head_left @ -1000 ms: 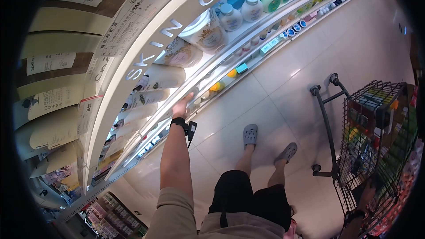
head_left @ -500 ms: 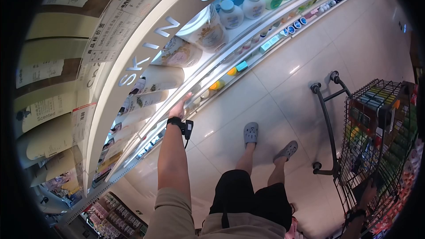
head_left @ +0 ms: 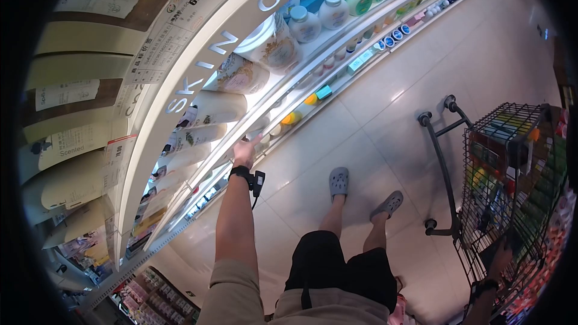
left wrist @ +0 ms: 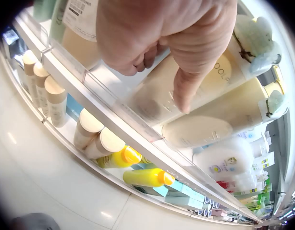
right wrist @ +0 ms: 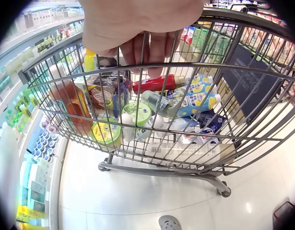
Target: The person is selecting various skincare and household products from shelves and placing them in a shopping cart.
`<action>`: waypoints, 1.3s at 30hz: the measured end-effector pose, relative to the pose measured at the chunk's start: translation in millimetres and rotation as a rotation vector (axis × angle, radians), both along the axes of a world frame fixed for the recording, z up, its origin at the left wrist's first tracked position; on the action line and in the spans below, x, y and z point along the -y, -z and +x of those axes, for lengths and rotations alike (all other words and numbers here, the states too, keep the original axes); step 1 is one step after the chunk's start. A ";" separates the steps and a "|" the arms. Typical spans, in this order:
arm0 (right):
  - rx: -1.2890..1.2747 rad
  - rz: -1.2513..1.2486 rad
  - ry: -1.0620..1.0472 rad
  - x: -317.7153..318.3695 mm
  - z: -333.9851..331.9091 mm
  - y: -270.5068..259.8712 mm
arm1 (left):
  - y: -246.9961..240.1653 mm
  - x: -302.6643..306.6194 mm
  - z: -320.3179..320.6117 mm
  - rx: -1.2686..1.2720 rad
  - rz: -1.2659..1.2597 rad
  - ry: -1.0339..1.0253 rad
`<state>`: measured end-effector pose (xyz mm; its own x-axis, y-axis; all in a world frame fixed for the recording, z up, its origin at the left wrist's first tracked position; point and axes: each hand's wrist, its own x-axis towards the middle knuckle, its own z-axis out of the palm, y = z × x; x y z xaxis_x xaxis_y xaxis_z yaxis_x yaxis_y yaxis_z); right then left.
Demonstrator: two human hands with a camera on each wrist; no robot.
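Observation:
In the left wrist view my left hand reaches over a large cream bottle on a lit shelf. The thumb lies across the bottle's front, and the other fingers curl at its left side, their tips partly hidden. I cannot tell whether they grip it. A similar pump bottle stands right beside it. In the head view this hand is below the curved SKIN CARE shelf edge. My right hand curls its fingers over the top rim of a wire shopping cart.
Below the left hand, a lower shelf holds several yellow bottles and beige-capped tubes. The loaded cart stands on the tiled floor at my right. Mint baby-lotion bottles fill the upper shelf. My grey clogs are between shelf and cart.
My left hand has drawn slightly back from the shelf, and its thumb now stands out more to the right. The head view has shifted a little. The right hand stays at the cart.

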<state>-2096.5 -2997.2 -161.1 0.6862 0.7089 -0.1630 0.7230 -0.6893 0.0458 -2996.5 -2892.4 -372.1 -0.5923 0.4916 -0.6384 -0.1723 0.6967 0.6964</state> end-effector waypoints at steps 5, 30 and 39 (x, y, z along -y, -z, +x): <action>0.071 0.039 -0.090 -2.5 -20.6 -11.3 | -12.8 42.7 37.3 0.059 0.201 -0.005; -0.103 0.013 -0.319 28.8 -134.8 -70.1 | -114.8 159.1 197.2 -0.239 -0.125 1.414; -0.244 -0.052 -0.408 56.4 -151.9 -80.6 | -88.9 98.4 211.1 -0.216 -0.073 1.431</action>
